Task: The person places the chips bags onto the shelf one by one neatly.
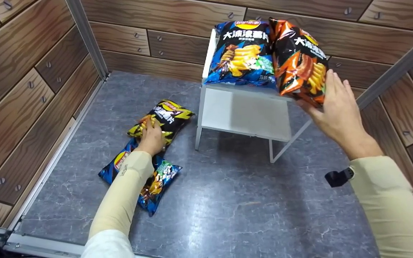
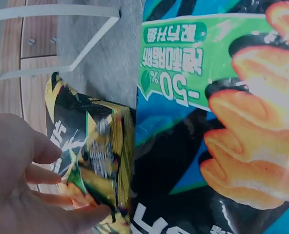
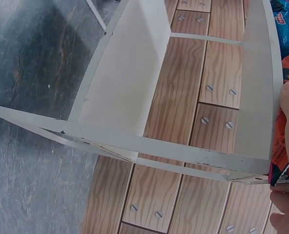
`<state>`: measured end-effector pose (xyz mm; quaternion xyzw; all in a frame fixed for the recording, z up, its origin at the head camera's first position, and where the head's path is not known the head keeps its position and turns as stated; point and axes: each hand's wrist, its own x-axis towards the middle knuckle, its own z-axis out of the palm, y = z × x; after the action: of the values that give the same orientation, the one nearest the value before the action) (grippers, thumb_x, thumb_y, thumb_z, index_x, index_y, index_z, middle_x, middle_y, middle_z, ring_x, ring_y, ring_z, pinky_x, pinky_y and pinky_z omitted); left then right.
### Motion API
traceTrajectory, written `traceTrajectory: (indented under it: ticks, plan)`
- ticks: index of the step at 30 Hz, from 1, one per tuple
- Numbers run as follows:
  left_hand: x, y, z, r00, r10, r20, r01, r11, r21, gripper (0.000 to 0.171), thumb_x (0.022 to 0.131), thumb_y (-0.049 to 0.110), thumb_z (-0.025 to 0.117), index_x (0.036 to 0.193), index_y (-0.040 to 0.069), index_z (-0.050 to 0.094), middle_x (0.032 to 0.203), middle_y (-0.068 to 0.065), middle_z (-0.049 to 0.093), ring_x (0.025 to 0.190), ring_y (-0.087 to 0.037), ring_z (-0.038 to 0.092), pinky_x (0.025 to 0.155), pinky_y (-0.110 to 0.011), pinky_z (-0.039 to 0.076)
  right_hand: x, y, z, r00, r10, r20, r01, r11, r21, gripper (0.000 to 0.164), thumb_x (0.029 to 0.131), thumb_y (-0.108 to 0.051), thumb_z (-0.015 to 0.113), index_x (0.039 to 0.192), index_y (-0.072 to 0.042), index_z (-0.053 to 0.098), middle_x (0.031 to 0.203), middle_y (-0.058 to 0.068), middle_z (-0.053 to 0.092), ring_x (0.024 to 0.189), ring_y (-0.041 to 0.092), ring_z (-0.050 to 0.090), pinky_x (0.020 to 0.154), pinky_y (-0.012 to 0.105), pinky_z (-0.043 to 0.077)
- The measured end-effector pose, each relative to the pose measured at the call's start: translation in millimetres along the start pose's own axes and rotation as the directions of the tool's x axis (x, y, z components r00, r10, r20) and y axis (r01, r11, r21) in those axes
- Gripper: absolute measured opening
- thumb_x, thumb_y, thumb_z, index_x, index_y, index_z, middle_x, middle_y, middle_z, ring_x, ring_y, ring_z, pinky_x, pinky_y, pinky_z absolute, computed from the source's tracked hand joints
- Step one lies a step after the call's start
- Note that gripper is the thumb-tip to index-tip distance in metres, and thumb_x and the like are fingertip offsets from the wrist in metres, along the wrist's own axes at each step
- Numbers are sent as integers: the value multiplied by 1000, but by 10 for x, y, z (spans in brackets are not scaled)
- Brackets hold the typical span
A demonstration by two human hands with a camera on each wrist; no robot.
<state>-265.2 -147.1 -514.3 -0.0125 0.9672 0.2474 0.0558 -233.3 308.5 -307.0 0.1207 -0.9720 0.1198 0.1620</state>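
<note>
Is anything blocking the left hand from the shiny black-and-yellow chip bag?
Nothing visible is: the left hand touches the black-and-yellow chip bag. The shiny blue-and-black chip bag lies beside it, not between.

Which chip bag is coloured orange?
The orange bag atop the white stand, right of a blue bag; the floor has a yellow bag and another blue bag.

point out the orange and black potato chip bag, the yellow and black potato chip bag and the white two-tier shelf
Orange and black potato chip bag (image 1: 298, 66), head view: printed front
Yellow and black potato chip bag (image 1: 169, 119), head view: printed front
White two-tier shelf (image 1: 246, 111), head view: lower tier
</note>
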Motion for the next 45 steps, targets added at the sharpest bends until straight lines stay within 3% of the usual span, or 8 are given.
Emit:
traceTrajectory:
  ticks: [4,9,13,20,23,28,41,45]
  plan:
    - [-31,30,30,991,92,-100,-91,996,23,55,89,2,51,139,-15,37,145,-41,34,120,-61,46,110,-59,38,-1,6,1,1000,4,-2,-4,1000,7,103,91,-57,61,155,9,13,159,33,22,149,46,21,126,52,9]
    - [-32,-11,30,978,152,-144,-145,988,56,54,87,4,62,134,-13,44,140,-38,41,117,-57,48,101,-60,44,-8,9,2,1000,10,9,-10,1000,6,104,91,-58,60,155,8,12,159,32,20,149,46,20,126,51,7]
    - [27,-95,13,983,153,-104,-143,985,95,68,88,17,70,144,-8,39,149,-33,35,130,-52,39,109,-59,38,-10,5,4,1000,11,15,-12,1000,6,104,92,-59,59,155,8,11,160,31,19,150,45,19,126,51,7]
    - [196,-170,8,976,217,17,-216,954,209,100,82,27,79,155,-5,19,163,-25,14,152,-43,12,124,-56,15,-12,6,-2,1000,9,9,-9,1000,2,104,92,-60,58,155,8,12,160,32,19,149,46,20,126,52,8]
    - [255,-179,24,979,192,72,-204,950,235,115,79,35,84,157,-3,9,166,-22,3,154,-39,2,125,-55,10,-9,6,-2,1000,10,8,-10,1000,0,104,92,-61,58,155,7,12,160,32,19,149,46,20,126,52,8]
    - [297,-190,75,986,139,91,-159,950,270,131,71,45,87,158,-1,0,166,-21,-6,155,-37,-3,125,-55,8,-7,-4,9,1000,10,-7,-10,1000,7,103,92,-59,59,155,8,13,159,31,21,149,46,21,126,52,9]
    - [281,-167,314,978,174,112,-201,930,308,126,76,46,83,158,0,0,167,-19,-2,155,-35,0,125,-57,6,-23,-22,4,1000,24,-5,-24,1000,18,101,92,-57,60,155,7,14,160,31,20,149,45,21,126,51,9]
    - [283,-134,367,980,164,116,-193,929,316,118,81,37,81,158,2,-1,167,-18,-1,155,-34,1,124,-58,7,-29,-17,10,1000,23,-6,-23,1000,17,101,92,-57,60,155,7,14,160,30,20,150,44,20,126,50,9]
